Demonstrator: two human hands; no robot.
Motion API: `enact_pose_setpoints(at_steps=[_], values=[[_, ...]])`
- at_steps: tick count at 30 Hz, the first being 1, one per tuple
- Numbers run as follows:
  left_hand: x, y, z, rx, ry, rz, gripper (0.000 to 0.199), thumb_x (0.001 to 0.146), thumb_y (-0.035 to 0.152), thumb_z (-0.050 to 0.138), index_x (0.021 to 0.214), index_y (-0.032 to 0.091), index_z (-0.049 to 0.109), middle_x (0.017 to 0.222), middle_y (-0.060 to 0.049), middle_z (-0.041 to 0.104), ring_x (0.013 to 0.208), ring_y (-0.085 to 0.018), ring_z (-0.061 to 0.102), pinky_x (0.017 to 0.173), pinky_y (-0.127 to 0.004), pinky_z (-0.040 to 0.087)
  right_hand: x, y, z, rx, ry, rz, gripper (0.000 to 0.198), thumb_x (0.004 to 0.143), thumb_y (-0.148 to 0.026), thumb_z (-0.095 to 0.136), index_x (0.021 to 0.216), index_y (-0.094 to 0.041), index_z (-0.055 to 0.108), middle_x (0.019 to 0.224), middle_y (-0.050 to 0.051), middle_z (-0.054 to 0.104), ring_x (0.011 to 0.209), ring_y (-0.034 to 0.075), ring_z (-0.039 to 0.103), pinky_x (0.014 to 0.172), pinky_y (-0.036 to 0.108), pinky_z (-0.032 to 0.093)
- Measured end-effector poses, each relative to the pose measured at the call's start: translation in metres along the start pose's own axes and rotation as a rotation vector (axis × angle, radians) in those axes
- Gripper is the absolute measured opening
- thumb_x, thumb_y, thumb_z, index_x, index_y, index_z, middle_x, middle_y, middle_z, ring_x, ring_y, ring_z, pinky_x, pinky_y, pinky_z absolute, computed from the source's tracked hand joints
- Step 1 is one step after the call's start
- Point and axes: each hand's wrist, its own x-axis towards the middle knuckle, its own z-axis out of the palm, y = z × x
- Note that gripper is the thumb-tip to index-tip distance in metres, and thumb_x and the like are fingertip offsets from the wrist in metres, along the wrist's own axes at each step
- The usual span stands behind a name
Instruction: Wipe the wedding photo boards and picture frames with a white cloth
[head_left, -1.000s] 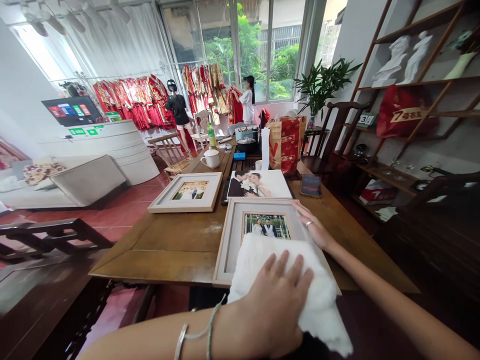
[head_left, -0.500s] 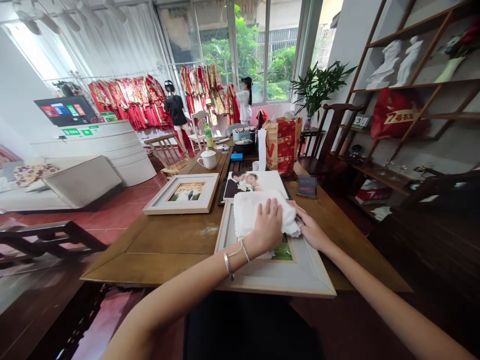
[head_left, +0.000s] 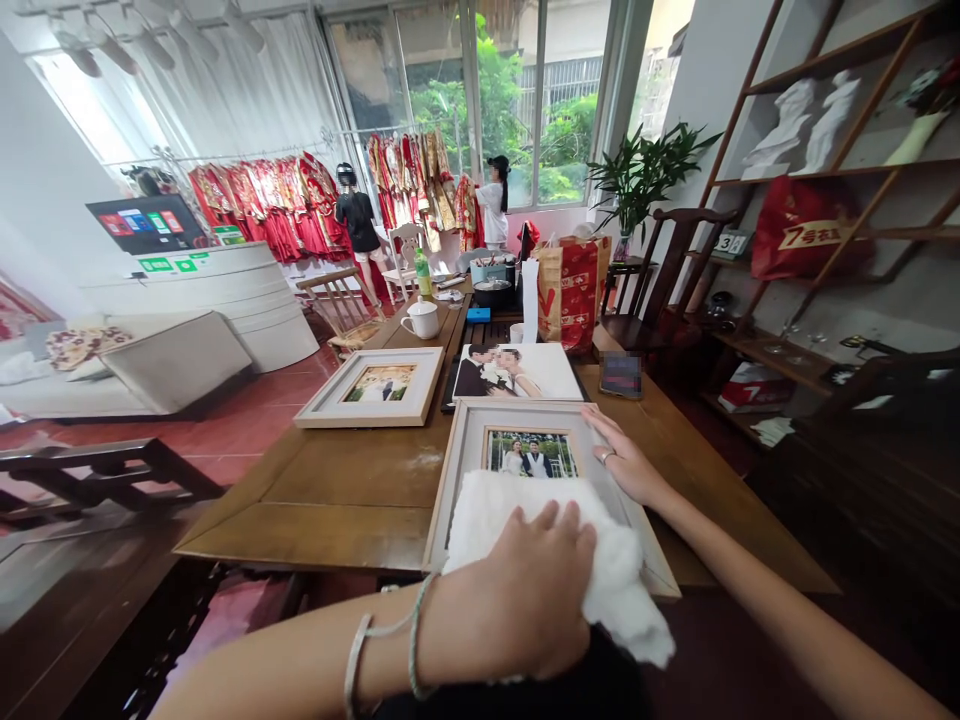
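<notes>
A white cloth [head_left: 480, 510] lies over the lower part of a pale picture frame [head_left: 466, 432] at the near edge of the table. My left hand [head_left: 517, 590] presses down on the cloth with bent fingers. One corner of the cloth hangs past the frame's lower right edge. Above the cloth, the framed photo [head_left: 531, 453] of a couple shows its upper part. My right hand [head_left: 624, 462], wearing a ring, holds the frame along its right side, with the fingers at the upper right corner. What its fingertips do under the edge is hidden.
Another framed picture [head_left: 431, 385] lies left on the wooden table [head_left: 352, 500]. Beyond are an unframed photo print [head_left: 551, 370], a phone-like dark device [head_left: 621, 375], a white lidded cup [head_left: 422, 319] and a paper bag [head_left: 574, 290]. Two people stand by clothes racks at the back.
My left hand has drawn the cloth from the frame's top toward me, to its lower edge, uncovering the photo's upper part. My right hand stays at the frame's right side.
</notes>
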Motion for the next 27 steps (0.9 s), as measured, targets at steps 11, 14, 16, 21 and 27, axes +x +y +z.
enact_pose_setpoints(at_steps=[11,14,16,21,27], values=[[0.095,-0.060,0.033,0.247,0.297,-0.359,0.067,0.083,0.014,0.047,0.144,0.005,0.021,0.151,-0.021,0.015,0.138,-0.038,0.013,0.108,-0.055,0.022,0.002,0.007,0.000,0.002,-0.006,-0.014,0.059,0.076,-0.014,0.046,0.134,-0.027,0.047,0.148,0.002,0.038,0.140,0.023,0.025,0.116,0.048,0.015],[0.101,-0.061,0.027,0.243,0.278,-0.348,0.064,0.083,0.012,0.045,0.142,-0.001,0.023,0.150,-0.024,0.017,0.138,-0.037,0.014,0.109,-0.052,0.022,0.003,0.008,-0.001,0.001,-0.009,-0.014,0.061,0.075,-0.011,0.045,0.134,-0.028,0.046,0.148,0.001,0.037,0.140,0.022,0.025,0.116,0.047,0.014],[0.097,-0.057,0.025,0.235,0.251,-0.317,0.064,0.081,0.014,0.048,0.139,-0.003,0.027,0.148,-0.026,0.021,0.137,-0.037,0.019,0.107,-0.050,0.025,0.002,0.008,-0.001,-0.003,-0.011,-0.008,0.061,0.075,-0.012,0.045,0.134,-0.028,0.047,0.148,0.001,0.037,0.140,0.022,0.025,0.116,0.047,0.014],[0.056,-0.035,0.018,0.194,0.144,-0.166,0.060,0.079,0.023,0.054,0.133,0.000,0.038,0.143,-0.025,0.034,0.131,-0.033,0.034,0.102,-0.044,0.036,0.001,0.007,-0.001,0.004,-0.018,-0.026,0.063,0.074,-0.010,0.044,0.134,-0.029,0.046,0.149,-0.001,0.036,0.140,0.022,0.023,0.116,0.047,0.015],[-0.021,-0.009,-0.003,-0.008,0.029,0.048,0.057,0.081,0.026,0.050,0.133,0.007,0.040,0.141,-0.019,0.040,0.127,-0.029,0.041,0.104,-0.043,0.036,0.001,0.009,-0.002,-0.005,-0.023,-0.044,0.062,0.074,-0.010,0.043,0.133,-0.030,0.047,0.148,-0.002,0.037,0.140,0.021,0.024,0.117,0.045,0.016]])
